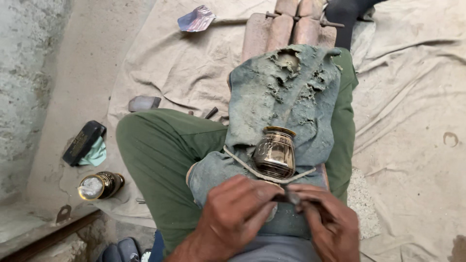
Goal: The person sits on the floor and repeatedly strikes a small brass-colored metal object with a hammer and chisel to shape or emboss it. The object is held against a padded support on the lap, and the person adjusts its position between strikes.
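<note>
Seated view over my lap. A tan cloth (407, 97) covers the floor on all sides. My legs, in green trousers (160, 145), cross the middle of the view. Over my right thigh lies a torn, dusty blue-grey rag (281, 97), its far end ragged with holes. Beyond the rag, a block of reddish rounded bars (286, 29) rests on the cloth.

My left hand (233, 213) and right hand (330, 223) meet at the near edge of the rag. Both are closed, fingertips pinched together on a small dark tool (292, 196); I cannot tell what kind.

The vase (275, 153), a small brass one with dark engraved bands, stands upright on the rag just beyond my fingertips. A cord (252, 170) runs across the rag below its base.

To my left on the floor: a second brass pot (99, 186) lying on its side, a black block (83, 142) beside a pale green scrap (96, 155), and a grey stone (143, 103). A crumpled foil piece (196, 19) lies far ahead.
</note>
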{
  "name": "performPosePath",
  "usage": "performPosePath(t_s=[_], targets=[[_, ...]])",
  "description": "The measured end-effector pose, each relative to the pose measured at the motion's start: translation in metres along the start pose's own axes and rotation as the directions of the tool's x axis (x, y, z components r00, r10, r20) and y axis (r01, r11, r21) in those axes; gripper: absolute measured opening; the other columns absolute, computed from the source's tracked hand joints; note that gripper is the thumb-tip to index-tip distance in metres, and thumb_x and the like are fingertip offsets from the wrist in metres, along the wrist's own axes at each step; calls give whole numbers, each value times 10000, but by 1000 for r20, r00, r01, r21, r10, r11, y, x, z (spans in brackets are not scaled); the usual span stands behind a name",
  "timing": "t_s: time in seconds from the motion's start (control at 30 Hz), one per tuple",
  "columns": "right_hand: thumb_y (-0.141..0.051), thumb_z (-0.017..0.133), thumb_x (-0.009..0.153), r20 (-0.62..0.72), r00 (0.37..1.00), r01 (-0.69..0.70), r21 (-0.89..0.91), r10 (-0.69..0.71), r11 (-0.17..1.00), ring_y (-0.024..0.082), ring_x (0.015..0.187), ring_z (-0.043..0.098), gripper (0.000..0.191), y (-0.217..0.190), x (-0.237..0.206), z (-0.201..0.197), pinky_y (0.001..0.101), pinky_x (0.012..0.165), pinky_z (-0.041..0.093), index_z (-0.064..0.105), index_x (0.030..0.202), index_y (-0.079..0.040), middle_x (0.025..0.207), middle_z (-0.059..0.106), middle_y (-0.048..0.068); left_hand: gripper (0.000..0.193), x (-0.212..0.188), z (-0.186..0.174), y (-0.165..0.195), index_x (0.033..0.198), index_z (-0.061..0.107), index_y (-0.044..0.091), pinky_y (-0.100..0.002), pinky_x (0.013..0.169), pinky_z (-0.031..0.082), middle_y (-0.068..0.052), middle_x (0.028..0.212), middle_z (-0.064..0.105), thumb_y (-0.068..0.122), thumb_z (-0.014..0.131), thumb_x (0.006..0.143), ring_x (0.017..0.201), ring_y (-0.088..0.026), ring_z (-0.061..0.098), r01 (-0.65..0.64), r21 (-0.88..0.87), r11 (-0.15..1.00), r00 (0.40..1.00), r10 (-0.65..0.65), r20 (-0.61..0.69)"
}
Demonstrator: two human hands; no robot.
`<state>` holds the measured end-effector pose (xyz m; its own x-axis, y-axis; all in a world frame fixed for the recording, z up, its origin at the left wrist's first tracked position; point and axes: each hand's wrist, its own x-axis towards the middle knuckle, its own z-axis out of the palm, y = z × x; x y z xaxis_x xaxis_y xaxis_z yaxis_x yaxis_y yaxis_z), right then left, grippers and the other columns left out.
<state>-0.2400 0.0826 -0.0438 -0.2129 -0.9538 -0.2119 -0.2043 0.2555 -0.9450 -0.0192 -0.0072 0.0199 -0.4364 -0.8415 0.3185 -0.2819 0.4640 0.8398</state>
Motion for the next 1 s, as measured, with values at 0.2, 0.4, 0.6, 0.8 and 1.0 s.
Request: performPosePath(t_s=[0.2, 0.4, 0.6, 0.8, 1.0], targets=[[48, 689, 530, 109, 954, 249, -809, -280, 533, 407, 1290, 543, 846, 29, -17, -37, 460, 1072, 442, 567, 1362, -42, 1454, 559, 263, 227, 23, -11, -4, 1096, 754, 60, -273, 729, 646, -71, 1020, 762, 72, 822, 879, 871, -174, 782, 206, -286, 936, 978, -189, 85], [140, 732, 622, -90, 919, -387, -19, 384, 922, 268, 1243, 631, 1004, 45, -30, -48, 399, 1004, 538, 413, 1539, -116, 1400, 621, 139, 286, 60, 14, -10, 1158, 730, 111, -293, 684, 606, -39, 980, 763, 151, 803, 885, 806, -138, 719, -68, -88, 994, 943, 93, 321], [-25, 793, 863, -104, 995, 44, 421, 0, 906, 201, 928, 738, 690, 44, -67, -82, 333, 850, 617, 475, 1467, 72, 1022, 715, 179, 325, 72, 33, -9, 1241, 647, 170, -274, 438, 548, -49, 727, 598, 62, 656, 935, 580, -158, 635, -202, 64, 977, 799, 127, 588], [1, 886, 756, -286, 932, -295, -236, 224, 926, 200, 715, 684, 415, 62, -88, -97, 357, 691, 550, 614, 1064, 62, 787, 703, 142, 402, 74, 32, -9, 1292, 636, 200, -311, 432, 521, -23, 640, 506, -33, 525, 984, 545, -142, 605, -344, 125, 930, 755, 195, 626], [-125, 908, 698, -264, 964, -208, -681, 29, 702, 135, 703, 713, 353, 38, -87, -104, 317, 713, 574, 709, 967, -12, 748, 707, 62, 383, 72, 34, -7, 1324, 638, 235, -336, 427, 524, -39, 645, 504, 48, 539, 1005, 533, -158, 602, -378, 116, 918, 747, 229, 624]])
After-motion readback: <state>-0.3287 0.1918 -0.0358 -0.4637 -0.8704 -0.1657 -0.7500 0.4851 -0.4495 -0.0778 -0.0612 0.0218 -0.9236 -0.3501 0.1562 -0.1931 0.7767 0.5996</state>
